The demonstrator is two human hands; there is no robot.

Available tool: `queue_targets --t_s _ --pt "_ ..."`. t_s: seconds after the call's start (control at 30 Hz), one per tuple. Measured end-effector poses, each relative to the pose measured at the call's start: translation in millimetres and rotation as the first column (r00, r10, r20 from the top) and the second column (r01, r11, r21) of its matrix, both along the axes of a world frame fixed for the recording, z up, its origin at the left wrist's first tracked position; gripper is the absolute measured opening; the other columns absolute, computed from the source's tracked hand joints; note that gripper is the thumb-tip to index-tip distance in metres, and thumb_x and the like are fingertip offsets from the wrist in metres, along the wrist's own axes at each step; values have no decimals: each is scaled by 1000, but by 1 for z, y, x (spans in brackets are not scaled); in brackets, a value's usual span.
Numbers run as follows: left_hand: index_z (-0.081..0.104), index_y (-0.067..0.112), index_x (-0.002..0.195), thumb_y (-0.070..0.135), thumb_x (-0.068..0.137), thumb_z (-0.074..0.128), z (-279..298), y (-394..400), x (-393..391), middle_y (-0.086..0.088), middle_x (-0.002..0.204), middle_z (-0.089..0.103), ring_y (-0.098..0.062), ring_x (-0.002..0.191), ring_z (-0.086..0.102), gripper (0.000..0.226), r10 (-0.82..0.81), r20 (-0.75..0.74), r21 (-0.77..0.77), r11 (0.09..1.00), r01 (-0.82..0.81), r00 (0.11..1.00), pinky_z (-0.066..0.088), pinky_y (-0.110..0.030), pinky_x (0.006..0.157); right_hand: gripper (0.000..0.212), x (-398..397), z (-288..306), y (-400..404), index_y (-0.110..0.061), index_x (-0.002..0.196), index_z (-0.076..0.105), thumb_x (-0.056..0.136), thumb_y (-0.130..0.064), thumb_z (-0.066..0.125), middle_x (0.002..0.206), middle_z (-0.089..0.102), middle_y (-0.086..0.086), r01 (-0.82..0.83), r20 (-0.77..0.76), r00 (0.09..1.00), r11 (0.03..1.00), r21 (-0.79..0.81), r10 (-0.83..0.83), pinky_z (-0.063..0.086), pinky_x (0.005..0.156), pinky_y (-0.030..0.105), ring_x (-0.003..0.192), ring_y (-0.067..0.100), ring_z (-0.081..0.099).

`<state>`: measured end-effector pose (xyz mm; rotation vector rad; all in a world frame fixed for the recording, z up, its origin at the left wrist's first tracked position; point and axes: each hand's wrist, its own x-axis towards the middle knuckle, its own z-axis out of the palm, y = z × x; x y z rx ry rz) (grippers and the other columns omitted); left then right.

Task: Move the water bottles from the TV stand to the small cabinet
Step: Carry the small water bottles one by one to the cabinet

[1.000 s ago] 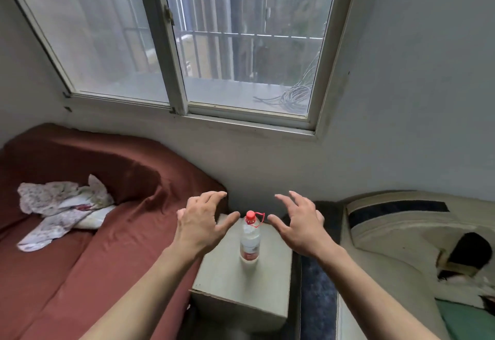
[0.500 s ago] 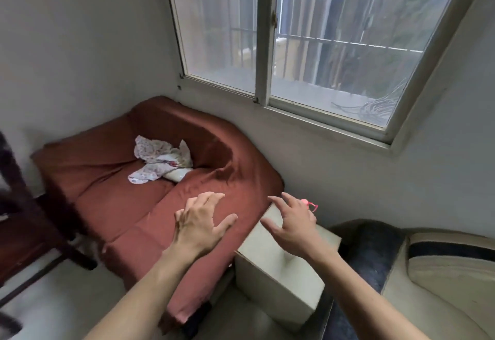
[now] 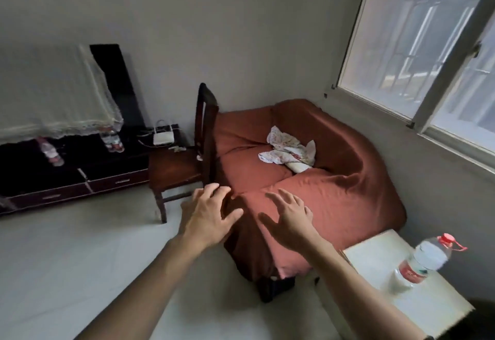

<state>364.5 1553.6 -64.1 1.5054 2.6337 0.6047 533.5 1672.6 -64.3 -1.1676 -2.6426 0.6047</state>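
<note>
One clear water bottle [image 3: 420, 263] with a red cap and red label stands on the small pale cabinet [image 3: 375, 262] at the lower right. Two more bottles stand on the dark TV stand [image 3: 80, 176] at the far left: one [image 3: 51, 152] further left, one [image 3: 112, 140] under the edge of a lace cloth. My left hand [image 3: 207, 217] and my right hand [image 3: 290, 219] are held out in mid-air in front of me, fingers spread, holding nothing, well left of the cabinet and far from the TV stand.
A dark wooden chair [image 3: 182, 163] stands between the TV stand and a sofa covered in red cloth [image 3: 321, 184] with a crumpled floral cloth [image 3: 288, 149] on it. A white router [image 3: 163, 137] sits on the stand's right end. A lace-covered TV [image 3: 53, 93] tops the stand. Pale floor lies ahead.
My view has swung left from the cabinet by the window towards the TV stand. The bottle on the cabinet is now at the lower right. Both hands stay spread and hold nothing.
</note>
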Motion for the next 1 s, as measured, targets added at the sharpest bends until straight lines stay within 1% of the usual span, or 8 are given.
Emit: queue_targets --t_s 0.1,0.23,0.4,0.5,0.6,0.73,0.9,1.0 --pt "42 33 146 70 90 47 2 -71 -28 8 155 36 -22 140 35 67 115 -23 -25 993 -115 993 39 -50 108 58 -38 2 -52 -41 144 36 90 -56 51 157 27 -6 -110 32 993 994 13 109 21 114 52 144 25 22" --pt "42 33 144 69 91 45 3 -156 -54 8 154 38 -23 140 35 64 278 -17 -8 960 -278 960 39 -49 106 63 -90 8 -104 -39 147 35 89 -57 51 160 25 -2 -254 77 965 967 14 252 19 116 53 146 24 19" --pt "46 30 142 66 92 47 12 -239 -82 5 150 42 -25 135 40 61 488 92 58 867 -494 868 41 -47 100 63 -149 20 -165 -37 148 34 91 -56 50 158 27 -3 -442 79 895 896 31 439 18 115 51 145 24 20" --pt "46 29 142 65 92 48 18 -271 -89 5 150 43 -25 135 40 61 556 98 65 824 -562 826 40 -48 100 64 -175 23 -190 -36 150 32 92 -57 48 160 24 -2 -512 68 856 859 -15 512 18 115 52 147 26 18" --pt "47 29 141 64 93 49 21 -296 -93 6 151 43 -24 135 41 60 615 90 48 783 -620 783 41 -48 101 63 -198 27 -203 -35 150 32 91 -55 47 161 22 -1 -532 31 845 845 -50 534 17 115 54 148 28 17" --pt "48 30 140 64 93 50 20 -313 -102 8 150 43 -23 134 41 59 666 101 11 742 -670 739 39 -47 101 62 -222 31 -207 -34 149 32 93 -56 46 160 25 -4 -575 -9 818 817 -46 575 17 116 53 147 25 18" --pt "49 30 138 63 92 52 23 -295 -129 9 148 45 -21 133 42 57 679 113 39 726 -686 725 39 -46 102 59 -255 33 -184 -35 149 33 95 -54 46 160 24 -4 -610 -33 792 791 -35 609 16 117 53 149 23 16" --pt "49 30 138 63 93 51 18 -270 -148 10 148 45 -20 132 43 56 693 130 11 714 -700 709 40 -45 102 59 -272 28 -164 -35 149 31 96 -54 47 161 22 -6 -629 -46 777 777 -32 627 14 118 52 150 22 14"
